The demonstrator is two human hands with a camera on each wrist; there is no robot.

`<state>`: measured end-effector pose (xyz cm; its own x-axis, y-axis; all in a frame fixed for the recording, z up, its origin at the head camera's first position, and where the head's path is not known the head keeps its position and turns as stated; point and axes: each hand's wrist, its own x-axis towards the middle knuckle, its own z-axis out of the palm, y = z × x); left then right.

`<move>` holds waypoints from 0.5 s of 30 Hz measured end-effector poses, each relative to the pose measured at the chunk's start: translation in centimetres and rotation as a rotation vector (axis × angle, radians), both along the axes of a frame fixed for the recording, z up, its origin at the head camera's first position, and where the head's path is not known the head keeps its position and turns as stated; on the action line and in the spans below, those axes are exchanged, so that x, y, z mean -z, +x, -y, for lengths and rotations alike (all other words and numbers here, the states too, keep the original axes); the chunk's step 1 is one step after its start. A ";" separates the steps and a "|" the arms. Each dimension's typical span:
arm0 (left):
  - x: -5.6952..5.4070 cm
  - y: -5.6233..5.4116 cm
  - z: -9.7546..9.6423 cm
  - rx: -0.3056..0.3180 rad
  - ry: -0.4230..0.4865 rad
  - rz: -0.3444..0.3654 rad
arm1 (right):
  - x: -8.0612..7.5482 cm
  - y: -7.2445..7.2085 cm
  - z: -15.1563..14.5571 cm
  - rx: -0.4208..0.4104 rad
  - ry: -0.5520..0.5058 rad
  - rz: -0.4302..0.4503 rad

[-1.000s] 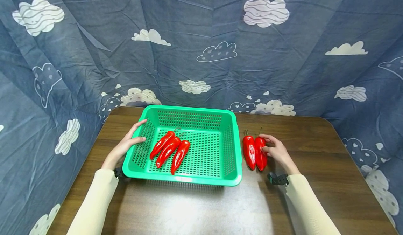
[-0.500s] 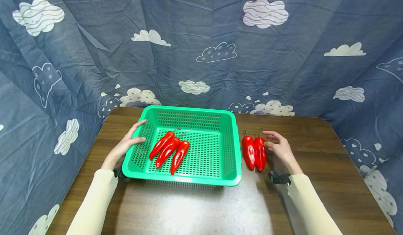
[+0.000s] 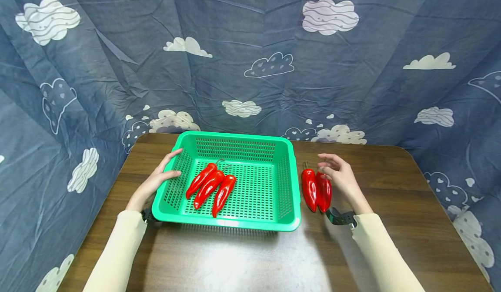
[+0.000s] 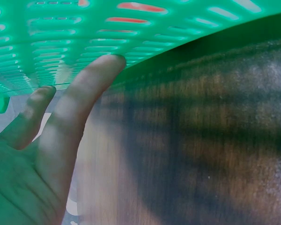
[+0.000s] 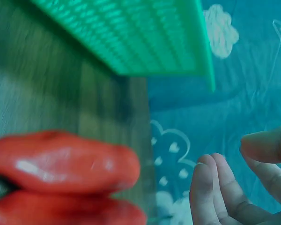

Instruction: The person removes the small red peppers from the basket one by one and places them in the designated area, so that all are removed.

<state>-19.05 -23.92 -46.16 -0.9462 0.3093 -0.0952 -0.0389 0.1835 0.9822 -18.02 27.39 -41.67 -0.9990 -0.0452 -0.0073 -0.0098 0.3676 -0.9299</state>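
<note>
A green perforated plastic basket (image 3: 235, 223) holds three long red peppers (image 3: 209, 189). My left hand (image 3: 153, 182) is at its left rim with thumb and index finger extended. In the left wrist view, a straight finger (image 4: 79, 108) lies against the basket's slotted wall. To the right of the basket, two red peppers lie side by side on the table: a left pepper (image 3: 309, 190) and a right pepper (image 3: 324, 194). Over the right pepper's stem end hovers my right hand (image 3: 341, 179), fingers loosely bent. Nothing is between its fingers and thumb in the right wrist view.
Both sit on a brown wooden table (image 3: 391, 187). Behind it hangs a blue cloth (image 3: 266, 31) printed with white clouds. A dark strap (image 3: 341, 217) is around the right wrist.
My right hand first drew away from the right pepper, then moved left and upward over its stem end. The left hand, basket and peppers stay put.
</note>
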 end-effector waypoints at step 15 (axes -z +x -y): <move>0.0 0.0 -0.1 0.003 0.043 0.045 | -2.1 -0.4 4.8 -0.142 -0.130 0.016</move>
